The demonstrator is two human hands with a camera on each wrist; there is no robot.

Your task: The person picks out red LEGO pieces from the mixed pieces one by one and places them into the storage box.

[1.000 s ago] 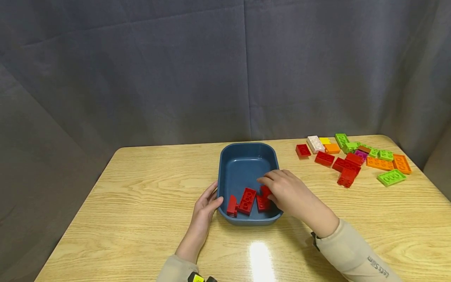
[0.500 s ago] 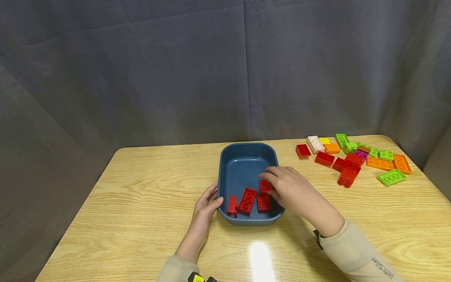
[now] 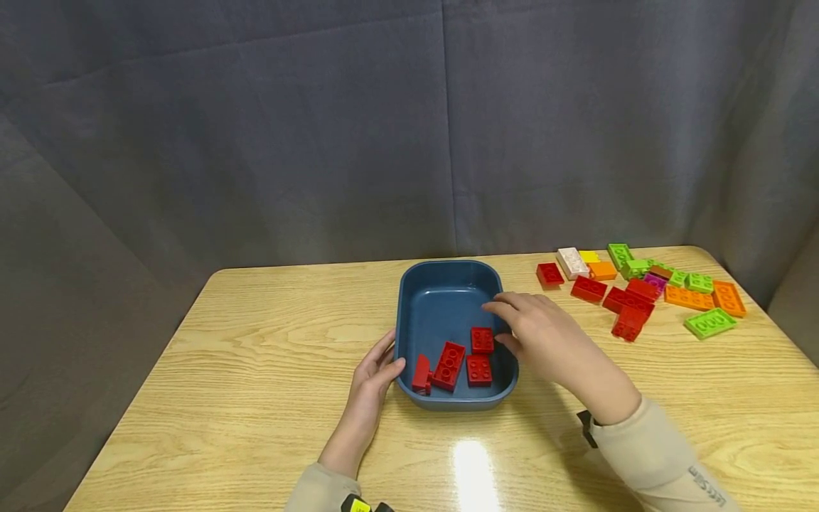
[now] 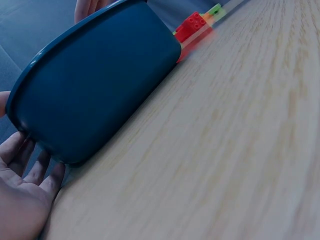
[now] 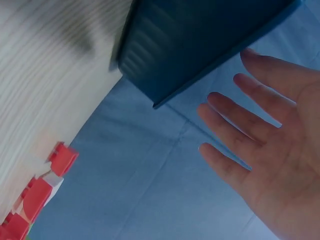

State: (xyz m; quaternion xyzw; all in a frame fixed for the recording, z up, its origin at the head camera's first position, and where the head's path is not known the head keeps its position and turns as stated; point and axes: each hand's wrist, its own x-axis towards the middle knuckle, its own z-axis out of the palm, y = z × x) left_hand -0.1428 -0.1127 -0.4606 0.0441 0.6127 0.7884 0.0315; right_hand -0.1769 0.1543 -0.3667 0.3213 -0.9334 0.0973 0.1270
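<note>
A blue plastic bin (image 3: 435, 313) stands on the table with several red toy bricks (image 3: 450, 366) lying in its near half. My left hand (image 3: 374, 377) holds the bin's left side. Its thumb is at the rim, and its fingers lie against the outer wall, as the left wrist view shows (image 4: 27, 185). My right hand (image 3: 540, 338) hovers over the bin's right rim, fingers spread and nothing in them. Two small red bricks (image 3: 482, 340) rest just left of its fingertips. In the right wrist view the right hand (image 5: 270, 125) has its fingers apart beside the bin (image 5: 195, 45).
At the back right of the wooden table (image 3: 275, 341) lies a loose group of bricks: red ones (image 3: 589, 289), a white one (image 3: 572, 262), orange ones (image 3: 729, 299) and green ones (image 3: 710, 323). A grey cloth (image 3: 333, 142) hangs behind the table.
My right hand has let go of the small red brick in the bin and moved right and slightly up, toward the rim. The left hand and the bin stay about in place.
</note>
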